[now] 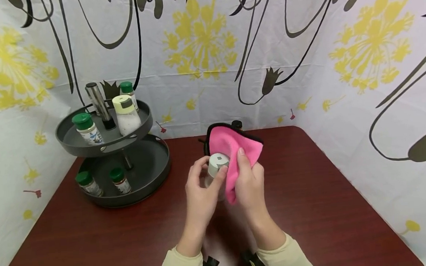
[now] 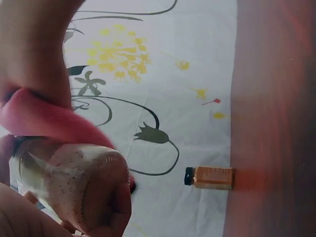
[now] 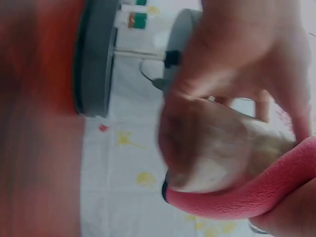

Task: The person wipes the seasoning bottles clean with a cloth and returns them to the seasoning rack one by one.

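Note:
Over the middle of the table, my left hand (image 1: 199,196) grips a clear jar (image 2: 69,182) with a whitish-grey lid (image 1: 218,160). Small specks dot the jar's clear wall in the left wrist view. A pink cloth (image 1: 249,145) with black edging is pinched in my right hand (image 1: 251,186), thumb on top. The cloth (image 3: 247,200) lies along the jar's side, and part of the jar is hidden behind it. In the left wrist view the jar is tilted, with fingers curled round its base.
A dark two-tier round rack (image 1: 163,161) stands at the left. It bears several green-capped spice jars (image 1: 120,180), a steel grinder (image 1: 99,104) and a cream-lidded shaker (image 1: 127,116). An orange-brown bottle (image 2: 213,177) with a black cap stands behind the cloth, near the table's back edge.

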A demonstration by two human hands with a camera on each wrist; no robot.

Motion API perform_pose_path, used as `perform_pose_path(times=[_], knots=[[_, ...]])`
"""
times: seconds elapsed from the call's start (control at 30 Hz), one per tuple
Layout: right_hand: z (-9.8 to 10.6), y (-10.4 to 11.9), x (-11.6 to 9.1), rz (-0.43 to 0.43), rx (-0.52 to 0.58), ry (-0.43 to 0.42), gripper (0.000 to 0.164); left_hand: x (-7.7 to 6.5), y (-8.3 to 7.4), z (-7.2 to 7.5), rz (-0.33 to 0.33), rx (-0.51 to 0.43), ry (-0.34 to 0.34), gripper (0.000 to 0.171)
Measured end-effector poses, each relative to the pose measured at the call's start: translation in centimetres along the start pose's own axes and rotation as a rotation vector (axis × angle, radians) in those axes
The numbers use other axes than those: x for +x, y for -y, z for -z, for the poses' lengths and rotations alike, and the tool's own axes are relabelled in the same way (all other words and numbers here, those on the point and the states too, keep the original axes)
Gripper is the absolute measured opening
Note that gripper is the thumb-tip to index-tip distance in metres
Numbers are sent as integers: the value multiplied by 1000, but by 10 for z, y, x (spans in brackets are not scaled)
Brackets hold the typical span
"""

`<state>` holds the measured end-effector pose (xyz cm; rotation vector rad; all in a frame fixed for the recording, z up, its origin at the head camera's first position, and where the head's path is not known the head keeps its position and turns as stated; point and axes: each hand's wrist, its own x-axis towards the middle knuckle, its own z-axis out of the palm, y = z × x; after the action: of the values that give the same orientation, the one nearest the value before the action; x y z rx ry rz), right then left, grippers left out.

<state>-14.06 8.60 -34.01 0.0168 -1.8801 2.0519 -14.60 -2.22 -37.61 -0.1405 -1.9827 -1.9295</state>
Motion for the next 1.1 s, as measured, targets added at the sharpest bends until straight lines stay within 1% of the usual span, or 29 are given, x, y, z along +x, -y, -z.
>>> perform_pose_path(times=[0.07,0.13,0.27,0.33,0.4,0.47,0.53,0.6,0.67,0.73,0.83,0.9,0.97,1.03,1.1], knots=[[-1,1,-1,27,6,-18,61,-1,0,-1,-15,-12,-9,39],[-3,-5,-5,35,24,-10,67,-2,-2,-1,-42,-32,-32,39],[-3,-23,-14,4,11,16,78,0,-14,3,-107,-57,-64,38],[-2,-25,-15,-15,-4,24,78,1,-19,4,-110,-53,-64,39],[-1,-20,-12,-19,-7,37,76,2,-20,4,-93,-46,-52,40],[-1,-11,-7,-4,-8,36,70,1,-20,3,-66,-34,-33,42],[0,-1,-3,23,-4,17,63,-1,-18,2,-40,-24,-10,42],[0,6,-2,48,-1,-9,58,-3,-15,1,-30,-19,9,42],[0,7,-2,70,5,-29,58,-5,-14,0,-32,-26,16,40],[-1,0,-5,73,0,-44,60,-5,-14,0,-45,-48,3,38],[-2,-17,-13,65,-50,-48,65,-3,-17,1,-40,-105,-57,33],[-2,-27,-18,45,-101,-50,65,1,-20,2,-21,-169,-107,33],[-1,-33,-21,21,-147,-42,62,5,-22,3,23,-234,-148,38],[2,-35,-21,-10,-177,-31,58,8,-22,5,56,-278,-152,41],[6,-31,-19,-33,-171,-27,55,9,-20,6,92,-299,-124,39]])
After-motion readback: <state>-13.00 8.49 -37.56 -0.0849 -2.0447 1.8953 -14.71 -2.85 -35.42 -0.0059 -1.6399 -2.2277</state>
